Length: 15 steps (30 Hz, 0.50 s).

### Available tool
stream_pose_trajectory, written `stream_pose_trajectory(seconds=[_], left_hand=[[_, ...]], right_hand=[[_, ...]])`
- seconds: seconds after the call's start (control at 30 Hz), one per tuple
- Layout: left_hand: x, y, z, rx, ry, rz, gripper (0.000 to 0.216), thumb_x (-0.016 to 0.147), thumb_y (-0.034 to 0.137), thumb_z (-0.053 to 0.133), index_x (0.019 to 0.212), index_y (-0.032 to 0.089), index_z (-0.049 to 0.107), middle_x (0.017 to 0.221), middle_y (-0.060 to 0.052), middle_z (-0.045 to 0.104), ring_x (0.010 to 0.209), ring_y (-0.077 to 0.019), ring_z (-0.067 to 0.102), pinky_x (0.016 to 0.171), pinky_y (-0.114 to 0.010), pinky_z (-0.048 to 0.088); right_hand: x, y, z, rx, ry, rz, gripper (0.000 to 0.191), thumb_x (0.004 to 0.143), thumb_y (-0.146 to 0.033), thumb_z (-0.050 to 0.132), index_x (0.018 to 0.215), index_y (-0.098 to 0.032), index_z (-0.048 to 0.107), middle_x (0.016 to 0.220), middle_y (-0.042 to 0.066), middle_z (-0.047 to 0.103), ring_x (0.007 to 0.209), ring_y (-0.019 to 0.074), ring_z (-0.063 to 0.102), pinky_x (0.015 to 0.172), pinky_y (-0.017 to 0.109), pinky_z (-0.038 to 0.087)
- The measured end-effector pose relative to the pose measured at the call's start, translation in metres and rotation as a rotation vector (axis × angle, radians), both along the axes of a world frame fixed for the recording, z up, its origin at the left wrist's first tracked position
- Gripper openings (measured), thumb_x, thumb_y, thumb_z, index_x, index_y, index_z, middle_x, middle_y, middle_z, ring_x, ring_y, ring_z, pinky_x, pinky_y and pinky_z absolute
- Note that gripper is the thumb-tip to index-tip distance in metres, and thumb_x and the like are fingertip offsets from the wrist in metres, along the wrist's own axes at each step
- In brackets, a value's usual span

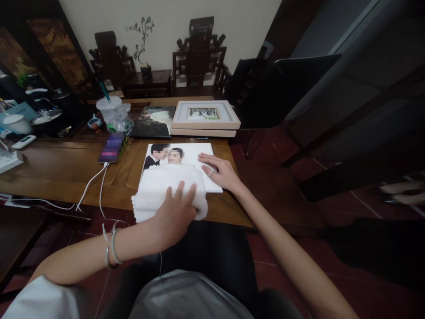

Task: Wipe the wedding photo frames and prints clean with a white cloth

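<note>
A white photo panel or album (194, 153) with a printed picture of two people lies near the table's front edge. Over its lower left part rests a folded, fluffy white towel (151, 186), which also overhangs the edge toward me. My left hand (175, 215) grips the towel from above, its fingertips pressed into the cloth and its thumb hidden. On the right side of the panel, my right hand (221, 173) lies flat with fingers stretched out and a ring on one finger. It holds nothing.
Behind the panel are stacked framed pictures (229, 116) and a dark album (139, 125). To the left are a charging phone (113, 147) with white cables, a lidded cup (108, 104) with a straw, and a plastic bag (118, 117). The wooden table (66, 166) ends close to my lap.
</note>
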State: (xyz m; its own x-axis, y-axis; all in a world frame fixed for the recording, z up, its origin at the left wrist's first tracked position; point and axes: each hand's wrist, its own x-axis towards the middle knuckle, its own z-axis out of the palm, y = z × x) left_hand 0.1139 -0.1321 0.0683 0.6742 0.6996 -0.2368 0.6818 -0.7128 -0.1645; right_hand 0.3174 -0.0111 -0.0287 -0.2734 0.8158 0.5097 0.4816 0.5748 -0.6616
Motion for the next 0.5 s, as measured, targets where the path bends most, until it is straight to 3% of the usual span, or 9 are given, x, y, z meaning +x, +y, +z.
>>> stream_pose_trajectory(seconds=[0.13,0.37,0.5], left_hand=[[0.004,0.028,0.001,-0.011,-0.049,0.038,0.037,0.083,0.011,0.054,0.117,0.015,0.069,0.157,-0.016,0.032,0.141,-0.0432,0.033,0.103,-0.058,0.042],[0.013,0.130,-0.005,0.008,-0.150,0.128,0.043,0.086,0.005,0.041,0.123,0.012,0.063,0.156,-0.015,0.035,0.141,-0.0352,0.032,0.108,-0.056,0.035],[0.016,0.153,-0.011,0.052,-0.242,0.140,0.041,0.088,0.007,0.039,0.121,0.010,0.063,0.153,-0.016,0.039,0.141,-0.0333,0.033,0.110,-0.055,0.032]], right_hand=[[0.000,0.001,0.000,-0.019,-0.004,-0.006,0.029,0.086,-0.023,0.056,0.109,-0.025,0.073,0.123,0.006,0.069,0.123,0.0253,0.058,0.108,0.050,0.043],[0.000,0.002,0.000,-0.025,-0.012,-0.024,0.029,0.085,-0.023,0.057,0.109,-0.025,0.073,0.124,0.006,0.068,0.122,0.0262,0.059,0.108,0.050,0.043],[0.001,0.003,0.000,-0.036,-0.006,-0.028,0.030,0.084,-0.022,0.058,0.109,-0.027,0.073,0.125,0.004,0.068,0.123,0.0257,0.059,0.109,0.050,0.042]])
